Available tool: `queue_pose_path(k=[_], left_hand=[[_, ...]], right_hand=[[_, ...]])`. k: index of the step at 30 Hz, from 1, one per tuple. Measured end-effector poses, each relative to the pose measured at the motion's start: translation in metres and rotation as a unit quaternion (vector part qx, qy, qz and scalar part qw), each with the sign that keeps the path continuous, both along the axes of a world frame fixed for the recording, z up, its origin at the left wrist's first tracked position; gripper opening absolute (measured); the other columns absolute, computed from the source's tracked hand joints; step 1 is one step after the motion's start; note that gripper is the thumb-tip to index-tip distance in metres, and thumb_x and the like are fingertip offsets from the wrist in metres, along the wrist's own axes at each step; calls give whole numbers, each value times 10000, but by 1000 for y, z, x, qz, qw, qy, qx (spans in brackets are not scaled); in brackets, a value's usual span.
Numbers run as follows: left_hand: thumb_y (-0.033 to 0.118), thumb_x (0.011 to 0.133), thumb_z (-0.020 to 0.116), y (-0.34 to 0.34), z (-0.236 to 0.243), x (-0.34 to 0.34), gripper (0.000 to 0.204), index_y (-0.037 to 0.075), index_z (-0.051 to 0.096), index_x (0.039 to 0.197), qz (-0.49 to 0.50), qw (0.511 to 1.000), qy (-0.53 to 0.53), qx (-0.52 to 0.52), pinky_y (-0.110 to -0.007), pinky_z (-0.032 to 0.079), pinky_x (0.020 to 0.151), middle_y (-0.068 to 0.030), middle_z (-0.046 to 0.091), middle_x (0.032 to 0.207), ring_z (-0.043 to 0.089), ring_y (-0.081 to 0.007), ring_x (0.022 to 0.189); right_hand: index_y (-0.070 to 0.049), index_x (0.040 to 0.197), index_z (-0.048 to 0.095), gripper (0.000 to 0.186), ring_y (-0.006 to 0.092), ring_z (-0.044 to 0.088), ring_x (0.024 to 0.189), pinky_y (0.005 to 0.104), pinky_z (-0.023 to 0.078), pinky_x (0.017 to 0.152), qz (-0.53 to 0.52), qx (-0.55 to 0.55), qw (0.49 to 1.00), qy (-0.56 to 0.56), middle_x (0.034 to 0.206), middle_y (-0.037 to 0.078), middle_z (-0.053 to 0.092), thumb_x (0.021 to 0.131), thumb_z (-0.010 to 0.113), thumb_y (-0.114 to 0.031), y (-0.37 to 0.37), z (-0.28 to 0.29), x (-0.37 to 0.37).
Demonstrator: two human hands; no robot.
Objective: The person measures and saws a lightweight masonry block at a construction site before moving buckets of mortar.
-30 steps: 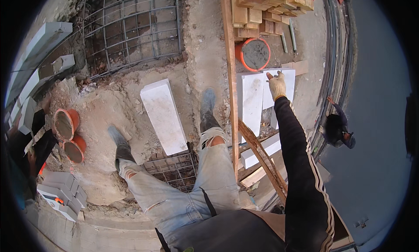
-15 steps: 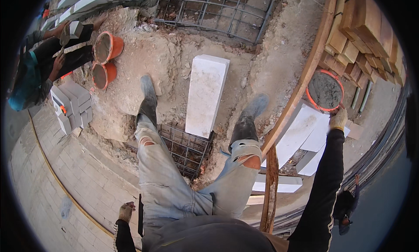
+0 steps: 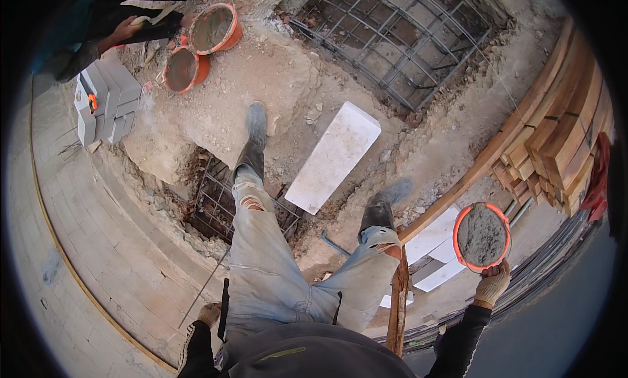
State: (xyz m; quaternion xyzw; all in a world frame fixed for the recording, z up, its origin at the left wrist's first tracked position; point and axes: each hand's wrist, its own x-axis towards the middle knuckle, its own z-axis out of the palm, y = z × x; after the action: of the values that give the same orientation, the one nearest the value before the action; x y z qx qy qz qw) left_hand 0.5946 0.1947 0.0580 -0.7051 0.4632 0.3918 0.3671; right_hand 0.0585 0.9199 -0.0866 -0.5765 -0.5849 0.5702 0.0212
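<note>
My gloved right hand [image 3: 492,283] is closed on the near edge of an orange bucket [image 3: 459,246] filled with wet grey mortar [image 3: 483,235]. The bucket hangs at the right, past the long timber edge. Low at the left, beside my thigh, is my gloved left hand [image 3: 209,314]; its fingers are too small and partly hidden to read. A thin rod [image 3: 205,288] lies near it. Between my boots a long white block [image 3: 335,157] rests, one end over a pit with a rebar cage [image 3: 216,195].
A second rebar cage [image 3: 399,41] sits in a pit ahead. Two orange mortar buckets [image 3: 237,34] and stacked grey blocks [image 3: 118,93] stand left, near a co-worker's hand [image 3: 125,30]. Timber beams [image 3: 568,139] are piled right; white slabs [image 3: 432,240] lie below.
My right hand has drawn the mortar bucket nearer and away from the timber stack. The view has turned, so the block and pits appear tilted and shifted.
</note>
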Motion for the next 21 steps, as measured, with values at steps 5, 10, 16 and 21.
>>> queue_pose_path(k=[5, 10, 16, 21], left_hand=[[121, 838, 579, 31, -15, 32, 125, 26, 651, 876, -316, 948, 45, 14, -354, 509, 632, -91, 665, 766, 659, -209, 721], [213, 895, 593, 68, -50, 107, 181, 69, 683, 832, -432, 893, 114, 52, -406, 482, 623, -102, 692, 762, 665, -255, 712], [112, 872, 533, 41, -92, 41, 165, 39, 675, 915, 62, 985, 159, -23, -299, 441, 552, -46, 622, 744, 574, -134, 606], [65, 865, 535, 16, -62, 4, 105, 56, 635, 837, 322, 933, 119, -106, -275, 362, 462, 15, 536, 658, 481, -84, 512]], right_hand=[[-167, 746, 401, 306, 64, 276, 451, 274, 254, 442, 180, 37, 983, -23, 575, -81, 289, 937, 636, -212, -136, 53, -29], [-151, 776, 438, 276, 40, 331, 496, 249, 296, 465, 382, 26, 923, -27, 635, -79, 349, 939, 648, -222, -278, 58, -49], [-129, 733, 428, 287, 55, 354, 619, 279, 310, 543, 537, -60, 842, -8, 694, -61, 363, 942, 621, -164, -478, 0, -85], [-70, 738, 448, 317, 99, 367, 657, 317, 340, 581, 660, -96, 745, 13, 693, -27, 383, 948, 645, -202, -655, -76, -103]])
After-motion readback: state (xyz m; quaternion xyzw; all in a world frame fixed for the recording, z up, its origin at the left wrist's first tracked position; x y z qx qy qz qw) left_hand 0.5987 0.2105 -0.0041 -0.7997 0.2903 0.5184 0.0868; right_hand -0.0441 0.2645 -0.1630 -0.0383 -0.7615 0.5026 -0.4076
